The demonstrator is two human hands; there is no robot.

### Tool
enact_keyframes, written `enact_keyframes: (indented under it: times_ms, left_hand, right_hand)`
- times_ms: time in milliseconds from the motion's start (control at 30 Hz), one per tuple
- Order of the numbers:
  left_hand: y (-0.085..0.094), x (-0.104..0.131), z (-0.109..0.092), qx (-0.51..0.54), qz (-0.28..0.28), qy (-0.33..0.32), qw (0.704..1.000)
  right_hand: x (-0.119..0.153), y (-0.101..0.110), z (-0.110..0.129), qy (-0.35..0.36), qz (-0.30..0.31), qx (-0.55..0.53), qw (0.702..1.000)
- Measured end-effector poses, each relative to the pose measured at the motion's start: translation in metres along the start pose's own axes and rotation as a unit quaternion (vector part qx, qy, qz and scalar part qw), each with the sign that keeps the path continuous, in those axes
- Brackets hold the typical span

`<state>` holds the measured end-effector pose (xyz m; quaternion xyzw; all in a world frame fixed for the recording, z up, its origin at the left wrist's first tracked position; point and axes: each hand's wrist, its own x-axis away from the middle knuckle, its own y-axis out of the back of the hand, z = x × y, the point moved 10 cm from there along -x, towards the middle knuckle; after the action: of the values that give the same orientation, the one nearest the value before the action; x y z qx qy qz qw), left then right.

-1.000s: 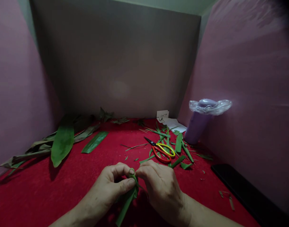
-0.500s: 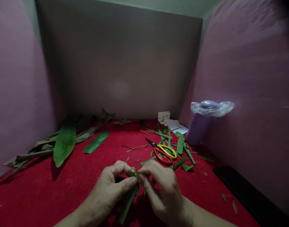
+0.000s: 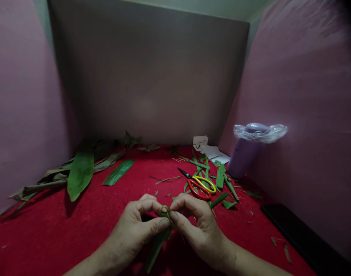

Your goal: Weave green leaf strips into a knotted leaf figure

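Note:
Between my hands is a folded green leaf (image 3: 158, 247), with a small loop at its top and a long strip hanging down toward me. My left hand (image 3: 138, 222) is closed on it, thumb in front and fingertips behind the loop. From the other side my right hand (image 3: 197, 226) pinches the leaf's edge near the loop, thumb against forefinger. The fingertips hide part of the fold. Just beyond my right hand lie scissors (image 3: 199, 186) with one red and one yellow handle, blades pointing away to the left.
Leaf scraps (image 3: 220, 175) surround the scissors on the red cloth (image 3: 86, 234). Left are a broad leaf (image 3: 81, 174), a cut leaf piece (image 3: 118, 172) and dried leaves (image 3: 46, 184). Right stand a purple plastic-topped container (image 3: 243, 157) and white papers (image 3: 214, 154); a black slab (image 3: 296, 234) lies nearer.
My right thumb has moved up against the leaf beside the loop, and its fingers press closer to the left hand. The view has shifted slightly.

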<state>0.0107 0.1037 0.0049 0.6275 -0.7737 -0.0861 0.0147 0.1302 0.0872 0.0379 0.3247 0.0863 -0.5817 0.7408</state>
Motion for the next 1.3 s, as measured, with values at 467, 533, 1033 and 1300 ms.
enact_keyframes:
  times_ms: [467, 533, 1033, 1300]
  left_hand:
    - [0.003, 0.002, 0.013, 0.110, -0.043, 0.109, 0.987]
    - [0.006, 0.001, 0.012, 0.112, -0.053, 0.099, 0.987]
    - [0.014, -0.003, 0.023, 0.168, -0.062, 0.109, 0.978]
    - [0.015, -0.006, 0.023, 0.165, -0.068, 0.099, 0.979]
  right_hand:
    - [0.004, -0.015, -0.040, -0.155, 0.021, -0.204, 0.967]
    - [0.005, -0.015, -0.040, -0.157, 0.021, -0.170, 0.973]
    - [-0.002, 0.011, -0.048, -0.126, -0.099, -0.146, 0.976]
    - [0.000, 0.005, -0.039, -0.059, -0.058, -0.053, 0.995]
